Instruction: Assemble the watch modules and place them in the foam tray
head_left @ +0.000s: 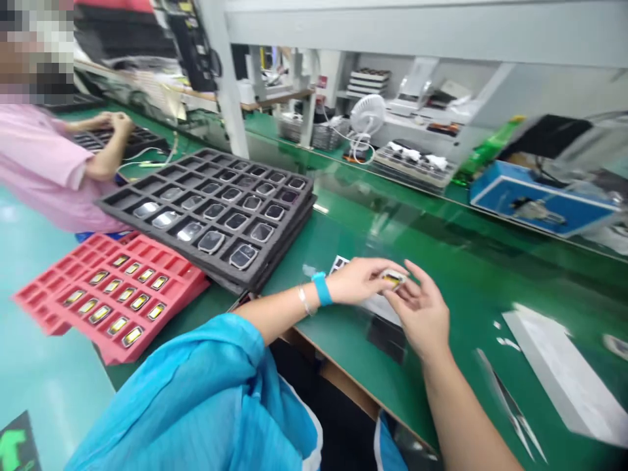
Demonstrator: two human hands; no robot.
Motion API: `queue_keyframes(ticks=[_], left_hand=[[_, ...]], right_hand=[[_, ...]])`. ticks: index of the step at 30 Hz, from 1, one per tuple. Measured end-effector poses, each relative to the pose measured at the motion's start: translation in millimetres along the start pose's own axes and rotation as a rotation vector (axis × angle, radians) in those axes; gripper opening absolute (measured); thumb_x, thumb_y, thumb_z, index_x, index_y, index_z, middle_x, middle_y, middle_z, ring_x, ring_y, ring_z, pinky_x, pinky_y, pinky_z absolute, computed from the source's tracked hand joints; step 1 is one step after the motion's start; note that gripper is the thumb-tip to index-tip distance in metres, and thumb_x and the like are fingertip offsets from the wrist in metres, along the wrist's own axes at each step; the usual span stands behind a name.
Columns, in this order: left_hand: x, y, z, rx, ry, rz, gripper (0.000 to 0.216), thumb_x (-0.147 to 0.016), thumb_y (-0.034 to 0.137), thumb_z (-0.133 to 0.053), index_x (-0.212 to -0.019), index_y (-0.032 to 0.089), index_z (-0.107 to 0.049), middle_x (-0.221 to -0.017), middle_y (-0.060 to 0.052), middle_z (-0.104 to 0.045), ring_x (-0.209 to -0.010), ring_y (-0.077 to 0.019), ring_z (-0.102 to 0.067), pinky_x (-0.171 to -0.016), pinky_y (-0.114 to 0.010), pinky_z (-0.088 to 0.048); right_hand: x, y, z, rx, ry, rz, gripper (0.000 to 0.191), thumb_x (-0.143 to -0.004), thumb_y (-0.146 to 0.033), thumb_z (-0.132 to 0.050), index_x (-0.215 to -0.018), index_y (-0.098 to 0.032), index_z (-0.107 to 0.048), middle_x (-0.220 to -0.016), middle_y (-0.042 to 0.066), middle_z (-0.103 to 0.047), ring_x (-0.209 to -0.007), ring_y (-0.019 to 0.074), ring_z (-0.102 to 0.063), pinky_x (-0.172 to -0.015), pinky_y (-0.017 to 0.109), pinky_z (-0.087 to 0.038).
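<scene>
Above the green bench, my left hand point(357, 280) and my right hand point(422, 314) meet around a small watch case point(394, 279) with a yellow part inside. The left thumb and fingers pinch one side of it; right-hand fingers grip the other side, with the index finger raised. Beneath my hands lie a white sheet point(383, 307) and a dark flat piece point(386, 339), both partly covered. Tweezers point(510, 402) rest on the bench to the right of my right forearm. Similar cases with yellow inside sit in a red foam tray point(169, 256) on the left.
A stack of black foam trays point(255, 278) holding watch screens stands left of my hands. A long white strip point(564, 373) lies at right. Behind are a small white fan point(367, 116) and a blue box point(544, 199). A person in pink point(44, 163) works at far left.
</scene>
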State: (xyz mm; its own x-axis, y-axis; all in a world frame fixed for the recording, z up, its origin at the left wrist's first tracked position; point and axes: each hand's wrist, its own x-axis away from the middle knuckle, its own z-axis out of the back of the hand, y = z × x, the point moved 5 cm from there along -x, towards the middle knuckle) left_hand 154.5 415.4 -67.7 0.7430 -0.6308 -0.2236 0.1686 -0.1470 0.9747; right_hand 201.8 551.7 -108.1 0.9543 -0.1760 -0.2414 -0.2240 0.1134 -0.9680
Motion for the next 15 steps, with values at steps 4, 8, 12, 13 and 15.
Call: queue_keyframes(ticks=[4, 8, 12, 13, 15], left_hand=[[68, 68, 46, -0.044, 0.211, -0.080, 0.038, -0.085, 0.028, -0.064, -0.123, 0.020, -0.065, -0.111, -0.011, -0.071, -0.094, -0.0232, -0.069, -0.079, -0.031, -0.056], [124, 125, 138, 0.120, 0.496, -0.122, 0.052, -0.085, 0.031, -0.067, -0.134, 0.017, -0.056, -0.118, -0.013, -0.068, -0.105, -0.0273, -0.068, -0.091, -0.042, -0.056], [144, 144, 255, -0.180, 0.912, -0.111, 0.057, -0.085, 0.018, -0.069, -0.137, 0.011, -0.049, -0.105, -0.004, -0.070, -0.101, -0.0185, -0.067, -0.110, -0.053, -0.039], [145, 146, 283, -0.377, 1.028, -0.051, 0.059, -0.079, 0.017, -0.074, -0.133, 0.007, -0.052, -0.102, -0.003, -0.070, -0.102, -0.0192, -0.066, -0.110, -0.056, -0.036], [145, 150, 330, -0.808, 1.177, 0.119, 0.066, -0.063, 0.020, -0.086, -0.121, 0.001, -0.059, -0.105, -0.003, -0.070, -0.115, -0.0247, -0.060, -0.112, -0.057, -0.030]], right_hand=[[5, 10, -13, 0.115, -0.201, -0.083, 0.065, -0.067, -0.048, -0.080, -0.125, -0.029, -0.056, -0.120, 0.012, -0.069, -0.110, 0.0282, -0.068, -0.100, 0.050, -0.053], [5, 18, -14, 0.308, -0.195, -0.154, 0.055, -0.077, -0.059, -0.065, -0.117, -0.022, -0.062, -0.120, 0.014, -0.069, -0.114, 0.0304, -0.065, -0.105, 0.055, -0.048], [1, 14, -10, 0.457, -0.132, -0.113, 0.051, -0.078, -0.062, -0.059, -0.109, -0.022, -0.066, -0.111, 0.011, -0.073, -0.111, 0.0309, -0.067, -0.103, 0.054, -0.048], [1, 12, -9, 0.490, -0.120, -0.101, 0.050, -0.079, -0.062, -0.058, -0.107, -0.022, -0.067, -0.109, 0.011, -0.073, -0.109, 0.0310, -0.067, -0.102, 0.054, -0.049], [-1, 11, -8, 0.546, -0.094, -0.074, 0.048, -0.079, -0.061, -0.056, -0.104, -0.022, -0.069, -0.108, 0.010, -0.074, -0.107, 0.0310, -0.069, -0.099, 0.052, -0.051]])
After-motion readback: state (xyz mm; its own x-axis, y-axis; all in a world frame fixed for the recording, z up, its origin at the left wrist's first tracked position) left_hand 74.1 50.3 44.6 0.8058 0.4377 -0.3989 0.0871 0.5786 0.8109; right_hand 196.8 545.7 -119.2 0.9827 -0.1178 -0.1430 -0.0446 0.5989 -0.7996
